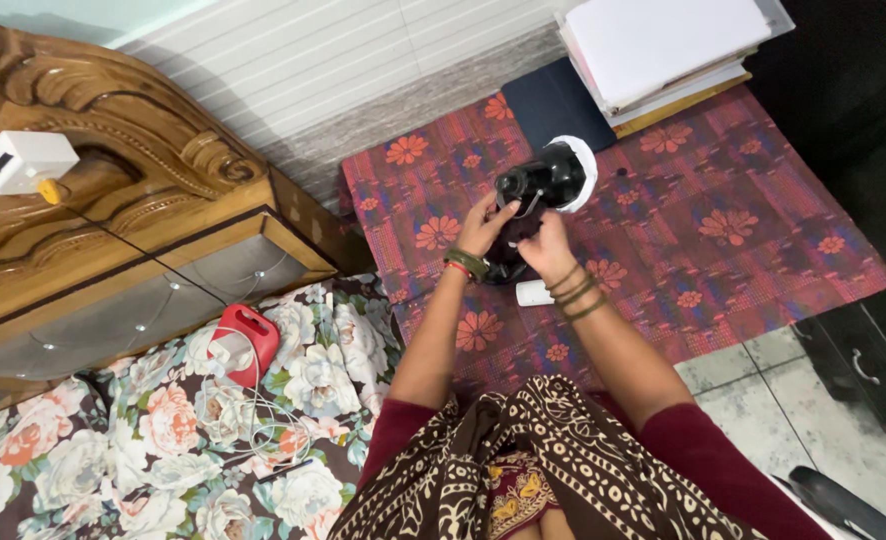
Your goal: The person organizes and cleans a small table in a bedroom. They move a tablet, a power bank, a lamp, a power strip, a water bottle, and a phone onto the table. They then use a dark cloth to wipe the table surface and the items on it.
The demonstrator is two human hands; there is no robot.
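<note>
- Left hand [483, 228] grips black appliance [538, 190] near its top.
- Right hand [546, 250] clasps its lower body.
- Appliance sits on floral tabletop [743, 230], white cylinder [534, 293] just beside wrist.
- Paper stack [663, 50] behind.

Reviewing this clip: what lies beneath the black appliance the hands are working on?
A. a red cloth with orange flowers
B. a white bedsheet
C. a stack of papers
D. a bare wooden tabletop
A: both hands hold the black appliance over the red floral cloth spread beneath it.
</note>
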